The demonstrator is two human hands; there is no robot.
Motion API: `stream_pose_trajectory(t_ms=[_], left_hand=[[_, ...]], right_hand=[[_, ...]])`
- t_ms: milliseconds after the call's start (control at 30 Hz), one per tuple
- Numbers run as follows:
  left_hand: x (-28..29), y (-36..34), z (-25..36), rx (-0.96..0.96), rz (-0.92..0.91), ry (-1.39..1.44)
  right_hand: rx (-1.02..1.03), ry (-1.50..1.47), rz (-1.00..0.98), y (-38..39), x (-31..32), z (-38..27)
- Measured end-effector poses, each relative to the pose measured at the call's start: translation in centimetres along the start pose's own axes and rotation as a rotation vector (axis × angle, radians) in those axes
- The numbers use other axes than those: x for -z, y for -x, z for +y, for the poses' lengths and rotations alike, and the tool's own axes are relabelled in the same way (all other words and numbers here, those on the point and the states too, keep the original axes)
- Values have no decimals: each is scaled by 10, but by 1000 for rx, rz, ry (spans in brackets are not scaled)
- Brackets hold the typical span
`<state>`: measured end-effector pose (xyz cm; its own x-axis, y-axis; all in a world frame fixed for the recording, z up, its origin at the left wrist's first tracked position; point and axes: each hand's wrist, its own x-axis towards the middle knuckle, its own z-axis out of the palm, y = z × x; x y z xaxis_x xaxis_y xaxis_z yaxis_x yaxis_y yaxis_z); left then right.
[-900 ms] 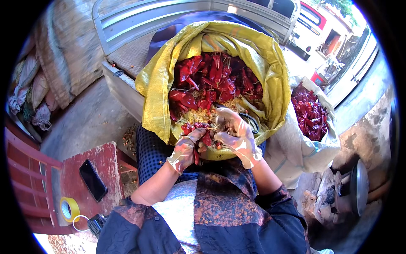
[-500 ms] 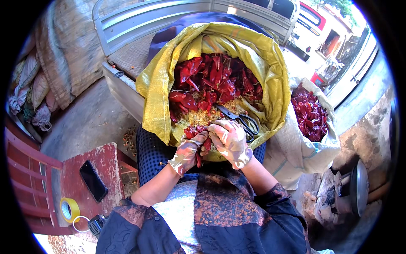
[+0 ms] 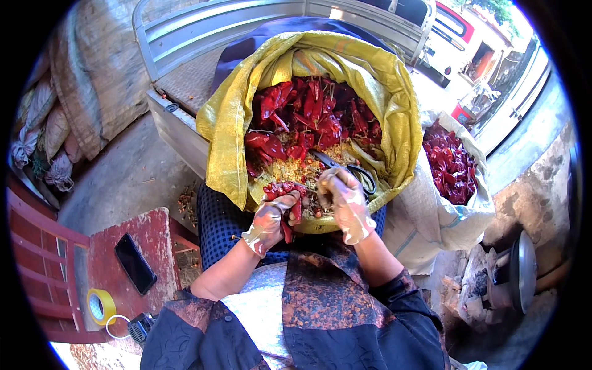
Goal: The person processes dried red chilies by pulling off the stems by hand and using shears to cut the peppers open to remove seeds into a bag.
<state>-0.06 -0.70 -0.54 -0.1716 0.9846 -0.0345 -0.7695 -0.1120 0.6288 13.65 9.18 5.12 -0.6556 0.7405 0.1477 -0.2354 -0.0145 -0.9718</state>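
Note:
My left hand [image 3: 269, 223], in a patterned glove, is closed around several dried red chili peppers [image 3: 285, 189] at the near rim of a yellow woven sack [image 3: 225, 139]. Just to its right, my gloved right hand [image 3: 346, 206] has its fingers curled together; whatever they may pinch is too small to make out. Black-handled scissors [image 3: 368, 180] lie in the sack beyond that hand, partly covered by it. Inside the sack is a heap of glossy red chilies [image 3: 314, 114], with yellowish seeds and stem bits [image 3: 287, 168] on the nearer side.
A white sack of red chilies [image 3: 401, 237] stands to the right. On the left, a worn red chair [image 3: 105, 253] bears a phone [image 3: 135, 264] and a yellow tape roll [image 3: 102, 306]. Behind the yellow sack is a metal cart bed [image 3: 185, 43]. A round metal lid [image 3: 525, 271] is at far right.
My right hand has drawn away from the left, to the right, leaving a gap between them. The left still holds the chilies, almost in the same place.

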Motion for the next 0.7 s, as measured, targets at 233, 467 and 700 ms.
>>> stream_pose_trajectory(t_ms=[233, 467, 700], left_hand=[[-3, 0, 8, 2, -23, 144], [7, 0, 11, -9, 9, 113], [19, -6, 7, 41, 60, 208]], right_hand=[[174, 865, -325, -26, 31, -8], [486, 1561, -102, -105, 1, 24], [94, 370, -36, -96, 8, 20]])
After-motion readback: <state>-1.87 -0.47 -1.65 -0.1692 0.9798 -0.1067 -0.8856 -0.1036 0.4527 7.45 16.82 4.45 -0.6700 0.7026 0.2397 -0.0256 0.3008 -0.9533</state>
